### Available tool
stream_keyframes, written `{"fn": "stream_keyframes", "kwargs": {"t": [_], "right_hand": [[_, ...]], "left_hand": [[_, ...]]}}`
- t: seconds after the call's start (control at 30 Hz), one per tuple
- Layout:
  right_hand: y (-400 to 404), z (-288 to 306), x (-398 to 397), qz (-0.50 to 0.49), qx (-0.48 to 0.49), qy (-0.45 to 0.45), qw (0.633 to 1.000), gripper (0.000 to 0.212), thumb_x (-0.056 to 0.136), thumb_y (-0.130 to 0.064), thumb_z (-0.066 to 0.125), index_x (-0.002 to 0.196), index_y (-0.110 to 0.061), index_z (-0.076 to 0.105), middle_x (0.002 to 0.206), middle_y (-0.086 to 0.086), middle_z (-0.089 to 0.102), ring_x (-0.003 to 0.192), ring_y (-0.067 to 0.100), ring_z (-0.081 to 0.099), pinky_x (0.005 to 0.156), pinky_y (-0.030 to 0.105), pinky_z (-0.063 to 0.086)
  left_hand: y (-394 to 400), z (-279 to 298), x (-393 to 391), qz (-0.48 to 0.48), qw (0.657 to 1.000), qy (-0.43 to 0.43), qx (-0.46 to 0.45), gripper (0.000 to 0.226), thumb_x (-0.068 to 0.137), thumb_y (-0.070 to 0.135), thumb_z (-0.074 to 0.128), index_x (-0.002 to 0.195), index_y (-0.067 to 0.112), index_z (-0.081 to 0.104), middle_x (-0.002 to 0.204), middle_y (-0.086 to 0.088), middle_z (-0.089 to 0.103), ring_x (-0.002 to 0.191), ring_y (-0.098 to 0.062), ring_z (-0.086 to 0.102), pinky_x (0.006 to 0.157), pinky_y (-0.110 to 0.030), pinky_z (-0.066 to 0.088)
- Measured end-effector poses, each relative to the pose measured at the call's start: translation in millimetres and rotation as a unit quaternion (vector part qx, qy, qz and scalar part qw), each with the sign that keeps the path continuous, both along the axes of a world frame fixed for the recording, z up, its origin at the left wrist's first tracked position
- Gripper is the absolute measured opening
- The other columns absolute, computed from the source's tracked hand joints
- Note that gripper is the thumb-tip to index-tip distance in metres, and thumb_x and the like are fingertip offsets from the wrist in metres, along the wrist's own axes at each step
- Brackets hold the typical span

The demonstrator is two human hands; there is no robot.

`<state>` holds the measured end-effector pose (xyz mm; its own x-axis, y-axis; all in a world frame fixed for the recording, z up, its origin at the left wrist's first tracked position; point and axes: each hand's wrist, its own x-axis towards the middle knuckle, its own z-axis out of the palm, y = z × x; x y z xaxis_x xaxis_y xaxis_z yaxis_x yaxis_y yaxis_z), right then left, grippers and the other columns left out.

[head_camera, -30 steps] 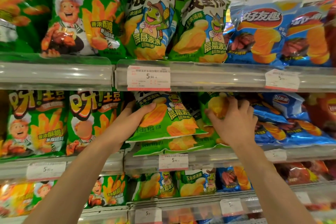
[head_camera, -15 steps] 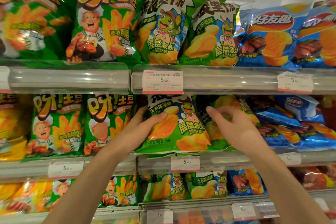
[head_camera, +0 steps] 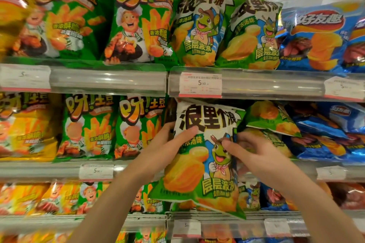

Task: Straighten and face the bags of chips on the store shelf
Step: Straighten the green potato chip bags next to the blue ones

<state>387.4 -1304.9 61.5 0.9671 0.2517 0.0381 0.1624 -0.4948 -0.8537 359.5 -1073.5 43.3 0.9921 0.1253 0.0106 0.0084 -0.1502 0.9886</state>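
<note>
The left hand (head_camera: 169,148) grips the frog bag (head_camera: 205,156) at its left edge, thumb curled over the front and fingers behind. The right hand (head_camera: 254,154) pinches the bag's right edge at about the same height. The bag hangs in front of the middle shelf (head_camera: 59,169), its face to the viewer but its bottom corner swung down over the shelf lip and the row below.

To do this step well, I would keep both grips on the side seams, level the top edge, and slide the base back behind the lip until it stands upright. The slumped bag (head_camera: 272,116) just to the right lies tilted face-up and likely needs lifting next, in line with the chef bags (head_camera: 138,126) on the left.
</note>
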Motion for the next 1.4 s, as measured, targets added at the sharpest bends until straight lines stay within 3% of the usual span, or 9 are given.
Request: {"fn": "stream_keyframes", "kwargs": {"t": [0.1, 0.23, 0.43, 0.6, 0.7, 0.9, 1.13, 1.3, 1.4], "right_hand": [[13.5, 1.2, -11.0, 0.019, -0.008, -0.006, 1.0, 0.088, 0.061, -0.076, 0.061, 0.135, -0.029, 0.051, 0.122, -0.01, 0.064, 0.087, 0.01, 0.073, 0.075, 0.031, 0.062], [36.8, 5.9, -12.2, 0.053, -0.053, -0.032, 0.997, 0.063, 0.064, -0.083, 0.053, 0.114, -0.044, 0.054, 0.105, -0.026, 0.063, 0.09, -0.007, 0.062, 0.065, 0.008, 0.046], [48.1, 1.8, 34.2, -0.081, -0.235, -0.21, 0.946, 0.072, 0.09, -0.072, 0.045, 0.138, -0.019, 0.055, 0.13, 0.009, 0.054, 0.12, 0.03, 0.053, 0.102, 0.043, 0.046], [63.4, -5.7, 75.3, -0.053, -0.352, -0.025, 0.934, 0.111, 0.083, -0.088, 0.025, 0.159, -0.01, 0.012, 0.161, 0.017, 0.03, 0.143, 0.037, 0.037, 0.115, 0.044, 0.035], [64.3, -11.6, 82.6, -0.032, -0.307, 0.006, 0.951, 0.117, 0.08, -0.089, 0.032, 0.159, -0.008, 0.004, 0.162, 0.014, 0.03, 0.145, 0.033, 0.036, 0.116, 0.039, 0.033], [57.8, -25.3, 81.9, -0.087, -0.135, -0.089, 0.983, 0.092, 0.082, -0.07, 0.061, 0.147, -0.013, 0.031, 0.135, 0.011, 0.059, 0.121, 0.033, 0.058, 0.1, 0.042, 0.048], [89.4, -41.3, 95.6, -0.131, -0.032, -0.237, 0.962, 0.094, 0.089, -0.059, 0.062, 0.157, -0.013, 0.015, 0.155, 0.013, 0.039, 0.137, 0.036, 0.044, 0.107, 0.056, 0.042], [94.0, -62.3, 117.0, -0.128, -0.073, -0.099, 0.984, 0.108, 0.089, -0.065, 0.057, 0.159, -0.011, -0.006, 0.166, 0.017, 0.01, 0.15, 0.039, 0.02, 0.12, 0.053, 0.023], [85.7, -66.2, 125.6, -0.102, -0.065, -0.032, 0.992, 0.108, 0.088, -0.061, 0.063, 0.158, -0.006, 0.002, 0.161, 0.019, 0.027, 0.145, 0.038, 0.033, 0.118, 0.047, 0.031]], "left_hand": [[11.5, -6.2, -13.8, 0.018, 1.0, -0.022, -0.002, 0.052, 0.061, 0.079, 0.069, 0.106, 0.059, 0.051, 0.09, 0.05, 0.061, 0.078, 0.024, 0.061, 0.055, -0.005, 0.048], [34.9, -14.2, -26.3, 0.094, 0.995, -0.04, -0.006, 0.05, 0.058, 0.082, 0.073, 0.103, 0.073, 0.053, 0.098, 0.041, 0.067, 0.09, 0.013, 0.066, 0.08, -0.025, 0.053], [71.1, -16.4, -41.4, 0.173, 0.982, -0.072, -0.009, 0.049, 0.066, 0.073, 0.075, 0.108, 0.058, 0.056, 0.1, 0.028, 0.072, 0.095, -0.001, 0.071, 0.082, -0.034, 0.055], [74.9, -7.0, -45.7, 0.2, 0.974, -0.096, 0.04, 0.042, 0.068, 0.07, 0.064, 0.103, 0.059, 0.045, 0.083, 0.05, 0.059, 0.075, 0.026, 0.059, 0.066, -0.013, 0.047], [75.9, -8.5, -43.2, 0.21, 0.971, -0.107, 0.044, 0.059, 0.066, 0.073, 0.064, 0.118, 0.053, 0.045, 0.098, 0.034, 0.064, 0.084, 0.012, 0.065, 0.07, -0.019, 0.049], [80.1, -12.2, -40.7, 0.206, 0.972, -0.106, 0.043, 0.071, 0.067, 0.075, 0.066, 0.13, 0.045, 0.051, 0.112, 0.022, 0.067, 0.095, -0.003, 0.069, 0.076, -0.028, 0.055], [80.5, -11.2, -40.9, 0.203, 0.974, -0.099, 0.029, 0.075, 0.063, 0.077, 0.065, 0.129, 0.048, 0.047, 0.118, 0.016, 0.064, 0.102, -0.013, 0.069, 0.084, -0.039, 0.058], [79.5, -12.1, -40.6, 0.207, 0.972, -0.104, 0.028, 0.064, 0.065, 0.072, 0.067, 0.122, 0.052, 0.046, 0.106, 0.028, 0.063, 0.09, 0.002, 0.069, 0.068, -0.022, 0.054], [79.6, -13.2, -40.6, 0.214, 0.97, -0.112, 0.033, 0.06, 0.068, 0.07, 0.068, 0.121, 0.053, 0.048, 0.095, 0.034, 0.063, 0.08, 0.019, 0.063, 0.063, -0.014, 0.05]]}}
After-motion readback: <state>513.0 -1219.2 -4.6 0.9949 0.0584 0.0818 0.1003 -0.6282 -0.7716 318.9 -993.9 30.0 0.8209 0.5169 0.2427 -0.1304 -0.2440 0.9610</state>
